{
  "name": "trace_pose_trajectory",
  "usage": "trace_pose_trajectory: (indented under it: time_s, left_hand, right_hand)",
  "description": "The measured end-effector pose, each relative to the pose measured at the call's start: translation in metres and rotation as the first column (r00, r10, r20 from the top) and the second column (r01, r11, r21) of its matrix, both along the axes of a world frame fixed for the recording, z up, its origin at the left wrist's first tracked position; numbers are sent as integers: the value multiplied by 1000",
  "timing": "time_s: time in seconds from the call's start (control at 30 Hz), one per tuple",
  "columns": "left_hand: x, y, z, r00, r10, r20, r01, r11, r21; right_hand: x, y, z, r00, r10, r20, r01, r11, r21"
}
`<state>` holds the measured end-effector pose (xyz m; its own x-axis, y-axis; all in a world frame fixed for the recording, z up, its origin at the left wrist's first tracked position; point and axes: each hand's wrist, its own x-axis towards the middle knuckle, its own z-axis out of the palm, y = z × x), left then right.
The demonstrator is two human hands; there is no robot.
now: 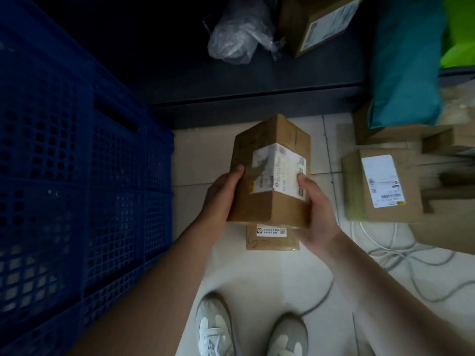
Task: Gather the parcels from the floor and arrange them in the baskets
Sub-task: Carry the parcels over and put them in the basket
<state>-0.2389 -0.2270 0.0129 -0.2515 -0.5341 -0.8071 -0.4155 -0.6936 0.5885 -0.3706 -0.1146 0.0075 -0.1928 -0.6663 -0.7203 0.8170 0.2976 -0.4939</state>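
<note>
The person's two hands grip a brown box (266, 209) from either side, holding it above the tiled floor (257, 273) in front of their body. The left hand (221, 194) wraps the box's left side with its thumb on the front face. The right hand (316, 204) cups the right lower corner, its thumb pressing on the white label. Just under the box shows a flat parcel (272, 241) with a small sticker, partly hidden by it; whether the two touch cannot be told. A blue basket (77, 176) with latticed walls stands close on the left. On the right, a labelled carton (401, 211) rests on the floor, with more cardboard and a teal bag (408, 65) behind it. On a dark ledge farther off lie a clear bag (239, 32) and another carton (318, 21). Pale cables (401, 255) trail over the tiles near the person's white shoes (213, 327).
</note>
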Motion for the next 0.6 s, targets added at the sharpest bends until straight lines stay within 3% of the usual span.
trace_pose_trajectory:
  time_s: [0.13,0.2,0.3,0.43,0.6]
  left_hand:
    - [-4,4,7,997,80,-9,-80,980,-183]
    - [-5,6,10,993,112,-22,-114,963,-244]
    - [-9,9,20,980,187,-74,-200,944,-263]
    - [-17,12,27,985,142,-93,-166,927,-337]
    - [-24,12,21,989,118,-90,-141,938,-315]
  right_hand:
    - [-5,9,-1,942,18,-335,28,991,133]
    - [-7,11,-1,918,2,-398,46,993,113]
    - [-7,7,14,939,-26,-343,59,995,86]
    - [-12,14,33,992,-56,-115,54,998,-20]
    - [-9,11,29,946,22,-324,-10,999,39]
